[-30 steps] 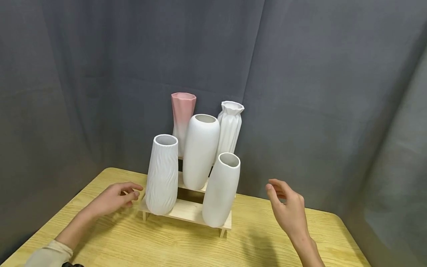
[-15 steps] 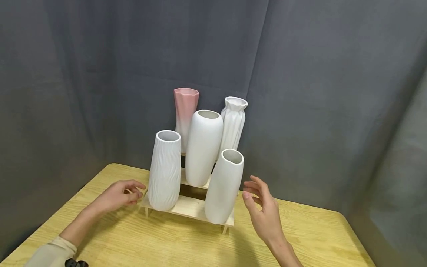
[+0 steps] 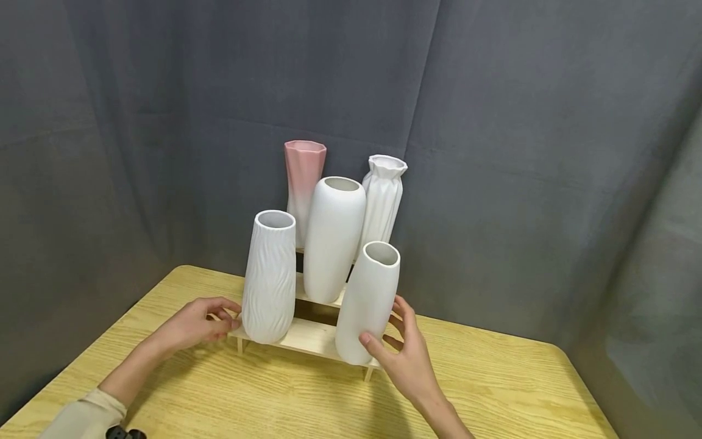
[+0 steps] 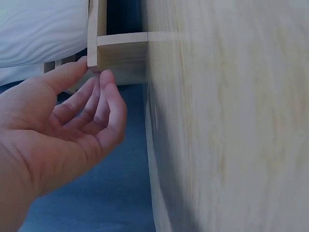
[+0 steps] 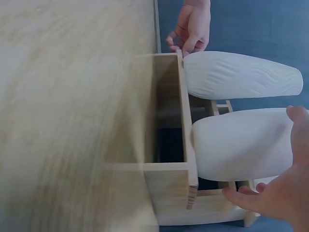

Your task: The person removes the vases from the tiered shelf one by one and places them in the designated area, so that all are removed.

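In the head view a pale wooden tiered stand (image 3: 309, 336) holds several vases. My left hand (image 3: 200, 323) is at the left end of its lowest shelf. The left wrist view shows that thumb and fingertips pinching the end of the shelf board (image 4: 92, 53). My right hand (image 3: 407, 353) is around the lower right side of a smooth white vase (image 3: 366, 308), thumb in front and fingers beside and partly behind it. In the right wrist view the fingers (image 5: 244, 197) look spread, with a gap to the vase. A ripple-textured white vase (image 3: 269, 280) stands at the lowest shelf's left.
A taller smooth white vase (image 3: 334, 241) stands on the middle tier. Behind it are a pink-and-white vase (image 3: 303, 177) and a pleated white vase (image 3: 381, 201). The wooden table (image 3: 263, 396) has its far edge by a grey curtain (image 3: 521, 183).
My right hand has moved left, from well apart to around the smooth white vase at the front right. My left hand has come slightly nearer to the shelf's end.
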